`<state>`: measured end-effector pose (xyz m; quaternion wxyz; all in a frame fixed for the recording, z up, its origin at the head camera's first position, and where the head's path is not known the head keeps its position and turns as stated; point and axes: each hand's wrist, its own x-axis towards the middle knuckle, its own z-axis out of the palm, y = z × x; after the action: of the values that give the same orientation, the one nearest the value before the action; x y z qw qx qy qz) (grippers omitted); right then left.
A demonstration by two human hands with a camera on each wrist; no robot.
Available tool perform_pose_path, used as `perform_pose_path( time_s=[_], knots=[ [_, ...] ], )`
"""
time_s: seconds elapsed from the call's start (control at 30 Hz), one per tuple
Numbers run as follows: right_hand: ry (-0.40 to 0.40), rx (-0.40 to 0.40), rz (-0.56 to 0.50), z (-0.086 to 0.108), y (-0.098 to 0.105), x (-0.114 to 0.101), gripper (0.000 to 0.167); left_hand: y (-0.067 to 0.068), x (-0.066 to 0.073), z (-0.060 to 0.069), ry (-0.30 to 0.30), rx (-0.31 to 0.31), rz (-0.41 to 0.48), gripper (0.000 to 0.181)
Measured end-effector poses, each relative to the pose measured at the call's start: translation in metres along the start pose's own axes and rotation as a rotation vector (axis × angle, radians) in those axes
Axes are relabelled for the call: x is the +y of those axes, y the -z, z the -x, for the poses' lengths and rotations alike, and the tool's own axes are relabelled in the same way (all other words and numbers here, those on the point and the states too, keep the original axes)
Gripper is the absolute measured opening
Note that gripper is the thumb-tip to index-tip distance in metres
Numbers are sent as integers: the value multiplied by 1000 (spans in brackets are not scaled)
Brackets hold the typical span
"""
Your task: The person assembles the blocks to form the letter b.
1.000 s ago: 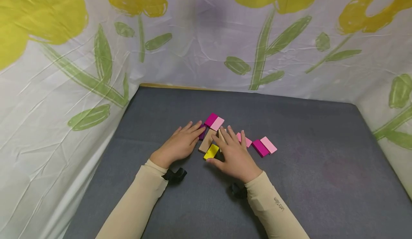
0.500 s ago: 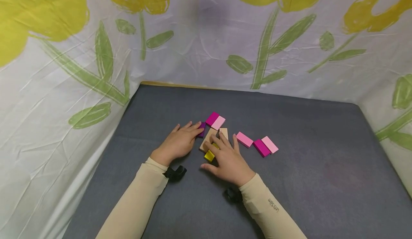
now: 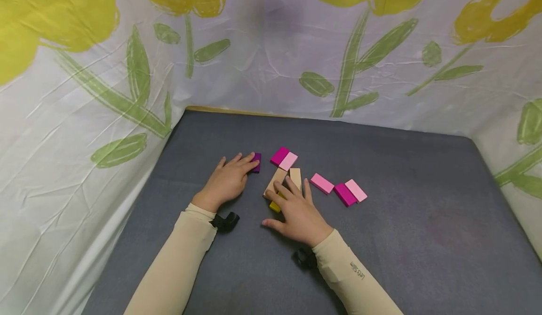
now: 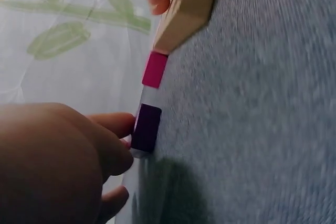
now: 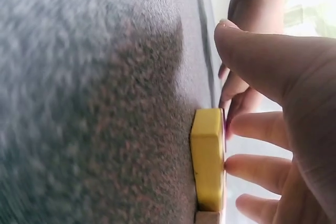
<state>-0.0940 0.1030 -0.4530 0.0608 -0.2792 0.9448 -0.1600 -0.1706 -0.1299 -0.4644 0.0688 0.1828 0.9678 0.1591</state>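
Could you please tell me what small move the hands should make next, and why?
Probably slide the yellow block away from the longer tan block with the right hand: its fingers are over the yellow block, which sits close beside the tan one, while the purple block at the left hand lies apart.

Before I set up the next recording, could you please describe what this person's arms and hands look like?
The left hand and right hand are ungloved. The left sleeve and right sleeve are long, fitted and beige; the right bears small dark lettering. A black fitting shows at the left wrist and another at the right.
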Motion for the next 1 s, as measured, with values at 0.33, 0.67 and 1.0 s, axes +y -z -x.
perform_pose_path(
  time_s=[0.33, 0.67, 1.0],
  knots=[
    [10, -8, 36, 0, -3, -2, 78, -9, -13, -7, 8, 24, 50, 53],
    [33, -6, 51, -1, -2, -5, 81, -11, -21, -9, -14, 23, 129, 54],
    [117, 4, 30, -4, -7, -18, 76, -17, -26, -11, -19, 22, 164, 54]
  ],
)
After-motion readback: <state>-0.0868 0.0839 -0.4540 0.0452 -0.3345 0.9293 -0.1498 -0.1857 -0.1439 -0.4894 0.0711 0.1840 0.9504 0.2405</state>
